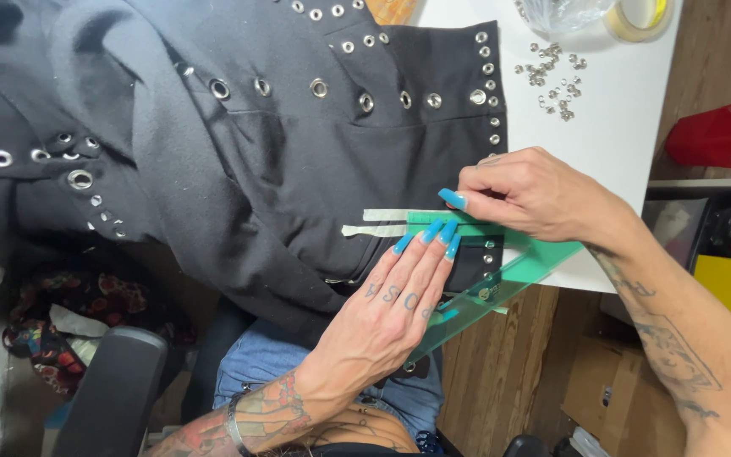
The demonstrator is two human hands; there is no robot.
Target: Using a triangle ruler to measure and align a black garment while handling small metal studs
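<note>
**Both hands flat on ruler over black garment**

Left hand [391, 309]: fingers [420, 254] extended, not clenched, pressing down flat on the green ruler [501, 283]. Fingertips land at the ruler's top edge, just below two strips of pale tape [382, 222] stuck on the fabric.

Right hand [535, 195]: fingers curled loosely, tips pressing the ruler and garment near the tape's right end. No pinch grip visible; can't tell if anything is held under the palm.

Ruler: translucent green, triangular, lying on the lower right part of the garment [281, 161], its lower corner overhanging the table edge toward the person's lap.

Garment: black, heavy fabric, spread across the table [628, 127], left part hanging off. Rows of metal eyelets [365, 101] run across the upper panel and down the right edge; more on the left flap.

Outward: loose eyelets [552, 80] scattered on the white table, top right. Tape roll [636, 19] and a clear plastic bag [560, 13] at the top edge. Red bin [721, 131] off the table to the right, cardboard box [611, 393] on the floor below. Black chair arm [116, 381] lower left.
</note>
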